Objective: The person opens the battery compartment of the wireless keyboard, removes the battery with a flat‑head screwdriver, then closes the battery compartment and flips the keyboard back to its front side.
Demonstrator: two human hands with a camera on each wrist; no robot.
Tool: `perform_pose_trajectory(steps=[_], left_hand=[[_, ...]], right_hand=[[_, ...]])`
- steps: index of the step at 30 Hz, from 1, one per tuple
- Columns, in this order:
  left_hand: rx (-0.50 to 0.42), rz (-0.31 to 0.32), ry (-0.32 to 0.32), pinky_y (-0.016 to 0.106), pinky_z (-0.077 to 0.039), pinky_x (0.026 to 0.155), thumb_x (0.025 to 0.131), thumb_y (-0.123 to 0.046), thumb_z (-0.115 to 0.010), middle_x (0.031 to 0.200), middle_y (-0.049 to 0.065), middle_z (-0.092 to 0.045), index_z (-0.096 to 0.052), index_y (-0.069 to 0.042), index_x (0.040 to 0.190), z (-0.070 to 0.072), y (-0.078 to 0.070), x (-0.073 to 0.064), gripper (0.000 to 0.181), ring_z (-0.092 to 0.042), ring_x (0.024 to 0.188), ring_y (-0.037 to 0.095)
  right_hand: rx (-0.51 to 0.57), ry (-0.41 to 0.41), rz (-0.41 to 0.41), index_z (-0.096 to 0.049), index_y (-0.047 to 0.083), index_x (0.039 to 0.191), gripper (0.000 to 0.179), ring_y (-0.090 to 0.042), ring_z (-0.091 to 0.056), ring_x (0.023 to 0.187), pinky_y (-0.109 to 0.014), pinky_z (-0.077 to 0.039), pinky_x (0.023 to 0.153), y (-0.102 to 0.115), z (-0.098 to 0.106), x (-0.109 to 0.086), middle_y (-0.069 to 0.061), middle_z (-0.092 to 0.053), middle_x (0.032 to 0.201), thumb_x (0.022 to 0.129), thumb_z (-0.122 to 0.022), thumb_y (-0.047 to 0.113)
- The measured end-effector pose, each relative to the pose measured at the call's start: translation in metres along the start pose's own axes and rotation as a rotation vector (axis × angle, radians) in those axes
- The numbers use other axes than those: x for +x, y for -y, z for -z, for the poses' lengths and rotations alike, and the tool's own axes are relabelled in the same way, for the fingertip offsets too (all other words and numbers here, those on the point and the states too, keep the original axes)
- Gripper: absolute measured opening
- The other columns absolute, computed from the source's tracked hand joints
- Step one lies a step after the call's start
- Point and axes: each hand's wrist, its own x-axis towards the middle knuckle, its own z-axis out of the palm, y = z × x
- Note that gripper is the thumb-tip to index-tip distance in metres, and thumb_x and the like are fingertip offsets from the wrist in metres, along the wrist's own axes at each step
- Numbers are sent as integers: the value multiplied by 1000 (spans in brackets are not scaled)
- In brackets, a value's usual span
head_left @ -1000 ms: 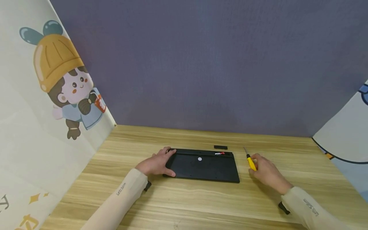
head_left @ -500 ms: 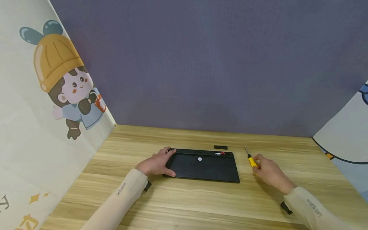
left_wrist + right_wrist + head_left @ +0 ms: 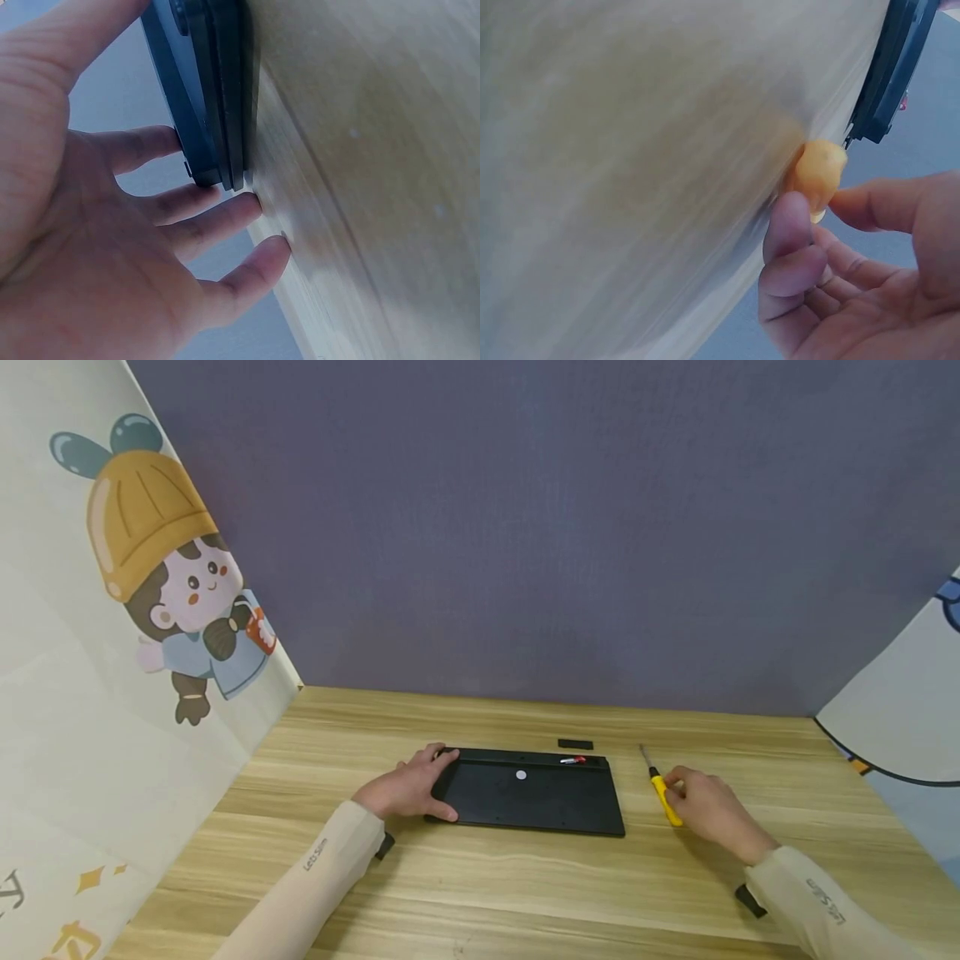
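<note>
Two hands engaged: left hand (image 3: 405,785) clasps 9-o'clock end of black board (image 3: 532,802) across its edges; right hand (image 3: 711,811) pinches screwdriver (image 3: 658,784) by yellow handle (image 3: 667,804), at board's 3-o'clock side, apart from it. Risks, as judged: slack pinch could let handle roll on surface (image 3: 517,893); shaft (image 3: 646,757) swung toward 9 o'clock could scratch board; knock to board could dislodge red-and-silver item (image 3: 573,760) at its 2 o'clock, or nudge small black piece (image 3: 575,744) beyond its 12-o'clock edge. Screwdriver shaft points about 11 o'clock, long axis 11 to 5; board's long axis roughly 9 to 3
</note>
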Motion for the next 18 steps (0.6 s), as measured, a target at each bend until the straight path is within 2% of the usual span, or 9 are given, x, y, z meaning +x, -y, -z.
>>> perform_pose_trajectory(steps=[6, 18], left_hand=[[9, 0, 2, 61, -23, 103, 75, -50, -75, 154, 16, -13, -24, -17, 152, 0, 0, 0, 97, -23, 137, 36], [24, 10, 1, 61, -22, 103, 76, -52, -73, 154, 16, -12, -22, -18, 152, 0, 0, 1, 98, -27, 134, 39]], right_hand=[[1, -3, -4, -57, -8, 114, 29, -19, -61, 72, -32, -46, 56, 1, 0, 0, -18, -66, 93, 91, -56, 9], [-9, -71, 38, -56, -9, 115, 37, -22, -60, 71, -43, -48, 61, 6, 5, 4, -12, -65, 88, 89, -63, 16]])
